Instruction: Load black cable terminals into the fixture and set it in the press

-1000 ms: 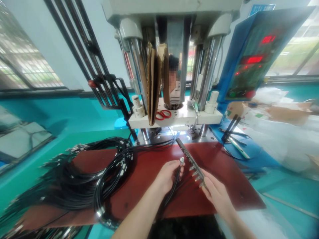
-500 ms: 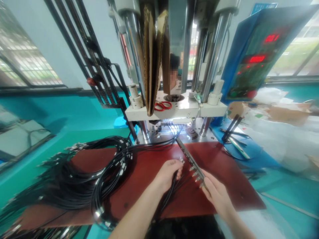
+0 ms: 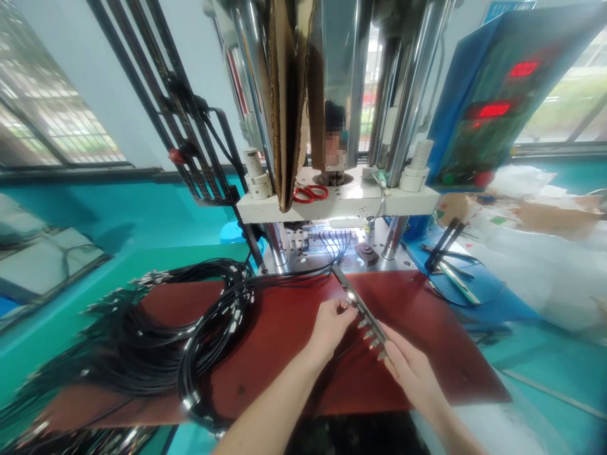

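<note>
My left hand (image 3: 331, 325) pinches a thin black cable by its metal connector end and holds that end against a long dark metal fixture bar (image 3: 355, 301). The bar lies slanted on the red mat (image 3: 279, 354) and carries several connectors along its side. My right hand (image 3: 408, 368) grips the near end of the bar. Black cables trail from under my left hand toward me.
A big bundle of black cables (image 3: 156, 341) with metal ends lies on the mat's left. Behind the mat stands a press machine (image 3: 341, 196) with red scissors (image 3: 309, 193) on its plate and cardboard wedged upright. A blue control box (image 3: 493, 101) stands at right, plastic bags beyond.
My left hand has moved up and right, bringing the cable's connector end from beside the bar onto it. The right hand keeps holding the bar. The view has tilted slightly.
</note>
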A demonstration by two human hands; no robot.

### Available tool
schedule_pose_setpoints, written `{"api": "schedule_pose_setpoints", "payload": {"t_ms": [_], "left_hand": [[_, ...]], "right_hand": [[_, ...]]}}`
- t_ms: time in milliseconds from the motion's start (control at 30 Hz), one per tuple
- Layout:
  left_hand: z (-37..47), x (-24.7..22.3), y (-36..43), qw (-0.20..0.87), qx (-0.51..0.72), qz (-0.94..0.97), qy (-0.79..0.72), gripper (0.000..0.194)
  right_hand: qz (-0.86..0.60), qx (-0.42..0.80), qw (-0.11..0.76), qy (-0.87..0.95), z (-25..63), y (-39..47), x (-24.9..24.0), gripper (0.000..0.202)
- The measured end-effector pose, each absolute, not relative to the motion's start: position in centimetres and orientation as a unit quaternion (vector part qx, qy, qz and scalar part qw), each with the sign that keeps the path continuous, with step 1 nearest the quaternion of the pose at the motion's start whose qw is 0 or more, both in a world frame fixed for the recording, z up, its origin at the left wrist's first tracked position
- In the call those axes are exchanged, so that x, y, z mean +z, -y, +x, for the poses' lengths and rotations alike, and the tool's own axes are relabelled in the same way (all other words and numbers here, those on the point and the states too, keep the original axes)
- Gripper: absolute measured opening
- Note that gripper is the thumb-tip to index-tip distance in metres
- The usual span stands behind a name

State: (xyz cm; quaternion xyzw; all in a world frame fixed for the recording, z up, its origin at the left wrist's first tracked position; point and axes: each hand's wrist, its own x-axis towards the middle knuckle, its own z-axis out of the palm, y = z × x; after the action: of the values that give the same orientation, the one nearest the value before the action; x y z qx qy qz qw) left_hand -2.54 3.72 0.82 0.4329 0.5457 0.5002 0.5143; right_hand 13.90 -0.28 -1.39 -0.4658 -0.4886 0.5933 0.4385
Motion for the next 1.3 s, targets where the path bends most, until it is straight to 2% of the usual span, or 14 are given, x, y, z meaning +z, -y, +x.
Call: {"api": "schedule_pose_setpoints", "payload": {"t_ms": [200,367,467,567,767,867,1000,1167,1300], "left_hand": [[-2.9,0.9,-3.7,0.515,0.537,0.401,-0.534,0.018],[-3.6,1.1,-4.0,0.382,0.543,0.488,-0.567,0.014],[-3.6,1.2,-4.0,0.348,0.504,0.541,-0.577,0.017],[-3.4,1.3,-4.1,0.386,0.495,0.522,-0.577,0.024],[-2.9,2.0,-4.3,0.574,0.483,0.370,-0.547,0.027],[-2.7,2.1,-4.3,0.565,0.503,0.362,-0.545,0.028],[-3.1,1.8,-4.2,0.523,0.521,0.400,-0.543,0.026],[-4.7,1.4,-4.6,0.544,0.482,0.429,-0.536,0.035],[-5.3,1.4,-5.1,0.550,0.451,0.453,-0.537,0.034]], "right_hand": [[-0.469,0.615,0.447,0.450,13.6,0.3,-0.9,0.048],[-0.490,0.618,0.472,0.393,13.6,0.5,-0.3,0.044],[-0.494,0.628,0.480,0.362,13.6,0.7,-0.2,0.043],[-0.496,0.636,0.476,0.351,13.8,0.7,-0.4,0.043],[-0.493,0.630,0.472,0.371,13.7,0.6,-0.6,0.043],[-0.500,0.600,0.486,0.393,13.6,0.6,-0.5,0.046],[-0.489,0.591,0.457,0.449,13.5,0.5,-0.4,0.053],[-0.502,0.596,0.485,0.397,13.3,0.5,-0.1,0.045],[-0.501,0.622,0.468,0.380,13.5,0.5,0.0,0.044]]}}
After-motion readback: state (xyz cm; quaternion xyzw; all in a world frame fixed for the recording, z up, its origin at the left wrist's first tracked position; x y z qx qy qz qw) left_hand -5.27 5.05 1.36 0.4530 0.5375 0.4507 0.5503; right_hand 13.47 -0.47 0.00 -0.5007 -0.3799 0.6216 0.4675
